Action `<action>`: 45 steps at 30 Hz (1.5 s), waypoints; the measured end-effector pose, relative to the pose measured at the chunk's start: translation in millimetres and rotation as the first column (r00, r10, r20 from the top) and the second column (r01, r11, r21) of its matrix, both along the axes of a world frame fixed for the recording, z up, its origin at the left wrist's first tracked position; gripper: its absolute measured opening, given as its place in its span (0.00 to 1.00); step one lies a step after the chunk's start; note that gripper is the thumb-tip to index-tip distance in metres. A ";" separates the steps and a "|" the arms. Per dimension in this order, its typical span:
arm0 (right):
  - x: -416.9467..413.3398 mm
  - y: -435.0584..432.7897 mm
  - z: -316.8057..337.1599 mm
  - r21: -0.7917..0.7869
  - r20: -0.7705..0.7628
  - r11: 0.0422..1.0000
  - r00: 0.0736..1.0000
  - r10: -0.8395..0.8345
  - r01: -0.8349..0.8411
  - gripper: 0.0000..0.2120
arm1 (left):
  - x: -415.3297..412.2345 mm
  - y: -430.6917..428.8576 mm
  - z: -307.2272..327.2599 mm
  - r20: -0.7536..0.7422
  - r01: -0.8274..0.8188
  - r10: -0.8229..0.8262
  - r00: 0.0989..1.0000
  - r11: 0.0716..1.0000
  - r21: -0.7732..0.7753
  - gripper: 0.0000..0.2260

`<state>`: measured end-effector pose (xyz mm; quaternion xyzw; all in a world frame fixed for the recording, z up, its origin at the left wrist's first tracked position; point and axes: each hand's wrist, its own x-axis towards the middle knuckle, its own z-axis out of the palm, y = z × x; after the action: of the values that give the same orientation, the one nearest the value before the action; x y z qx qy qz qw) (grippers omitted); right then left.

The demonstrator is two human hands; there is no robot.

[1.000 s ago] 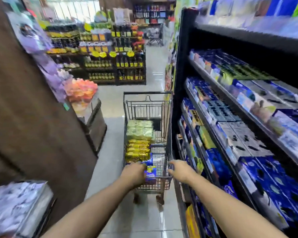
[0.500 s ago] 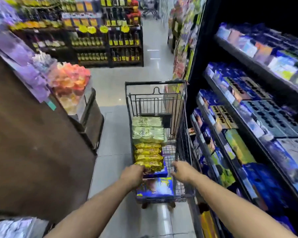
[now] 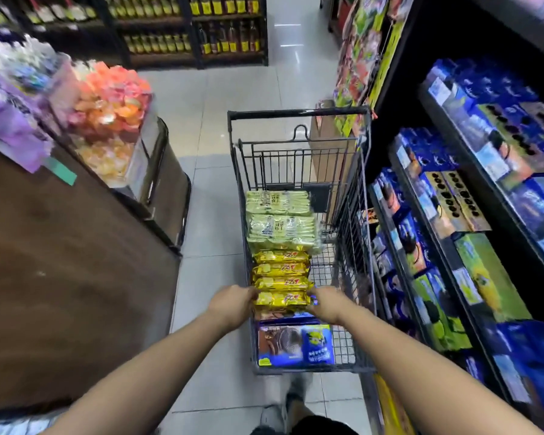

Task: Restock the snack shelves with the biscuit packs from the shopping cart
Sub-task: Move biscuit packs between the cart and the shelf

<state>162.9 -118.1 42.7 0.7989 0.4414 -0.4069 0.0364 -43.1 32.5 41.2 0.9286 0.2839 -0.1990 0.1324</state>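
A black wire shopping cart (image 3: 296,113) stands in the aisle, close beside the snack shelves (image 3: 427,221) on the right. In it lie pale green biscuit packs (image 3: 280,216) at the far end, a row of yellow packs (image 3: 281,268) in the middle and a blue biscuit box (image 3: 296,346) nearest me. My left hand (image 3: 233,304) and my right hand (image 3: 325,304) grip the two ends of the nearest yellow pack (image 3: 281,299), which lies level on the stack. My fingertips are hidden behind the pack.
The right shelves hold several blue and green biscuit boxes (image 3: 471,277). A brown counter (image 3: 60,262) and a bin of orange sweets (image 3: 110,98) line the left side. Bottle shelves (image 3: 186,29) close the far end of the tiled aisle (image 3: 208,127).
My view has tilted down and drawn nearer to the cart. Both hands have moved from the cart's near end onto the ends of the nearest yellow pack.
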 end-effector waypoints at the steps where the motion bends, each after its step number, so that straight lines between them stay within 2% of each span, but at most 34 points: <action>1: 4.7 6.1 -4.0 0.000 -0.003 1.000 1.000 0.000 0.000 0.26 | 1.4 5.5 -1.3 -0.009 -0.004 0.004 1.000 1.000 0.004 0.13; 6: 29.3 32.3 -27.2 0.002 -0.044 1.000 0.999 0.014 -0.014 0.29 | 25.1 34.6 -4.8 -0.034 0.042 -0.040 0.999 0.998 0.047 0.12; 11: 38.6 54.5 -62.8 -0.003 -0.009 0.991 0.991 0.135 -0.135 0.35 | 42.7 44.1 -30.2 -0.055 0.031 -0.028 0.998 0.998 0.052 0.13; 18: 22.9 77.3 -124.5 -0.002 0.040 0.970 0.969 0.243 -0.243 0.41 | 42.9 66.9 -82.0 -0.025 0.270 -0.270 0.963 0.963 -0.006 0.18; 20: 18.9 80.8 -138.0 -0.017 0.043 0.969 0.968 0.246 -0.245 0.42 | 42.7 80.6 -91.1 0.008 0.325 -0.325 0.946 0.946 -0.010 0.17; 23: 7.8 81.0 -151.4 -0.051 0.127 0.969 0.961 0.245 -0.240 0.45 | 40.6 100.8 -106.2 0.113 0.427 -0.430 0.896 0.903 0.047 0.14; 26: -5.1 83.1 -159.0 -0.120 0.189 0.968 0.952 0.240 -0.220 0.49 | 40.0 118.4 -121.5 0.181 0.492 -0.498 0.848 0.867 0.082 0.20; 30: -22.7 90.1 -170.7 -0.193 0.252 0.965 0.942 0.221 -0.175 0.44 | 43.1 135.4 -140.5 0.204 0.575 -0.586 0.784 0.810 0.114 0.20; 34: -28.2 91.5 -176.8 -0.170 0.259 0.977 0.951 0.171 -0.129 0.45 | 50.5 144.5 -143.5 0.238 0.603 -0.615 0.752 0.787 0.130 0.16; 37: -29.3 80.3 -171.5 -0.196 0.214 0.981 0.976 0.044 -0.002 0.50 | 53.6 144.7 -138.5 0.231 0.605 -0.607 0.761 0.792 0.086 0.16; 40: -27.9 55.1 -165.2 -0.238 0.144 0.942 0.968 -0.205 0.235 0.54 | 63.3 136.9 -133.7 0.180 0.619 -0.607 0.774 0.786 -0.013 0.21; 43: -27.1 23.3 -153.6 -0.216 0.059 0.833 0.859 -0.509 0.509 0.58 | 79.7 121.5 -134.2 0.127 0.637 -0.626 0.769 0.767 -0.077 0.20; 45: -29.9 4.7 -141.9 -0.164 -0.030 0.699 0.705 -0.709 0.696 0.59 | 94.7 107.2 -134.5 0.064 0.609 -0.606 0.793 0.783 -0.123 0.20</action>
<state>133.0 -113.3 -99.2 0.8827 0.0747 -0.4560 -0.0857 51.6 139.7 -93.3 0.9611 -0.0458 -0.2405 0.1279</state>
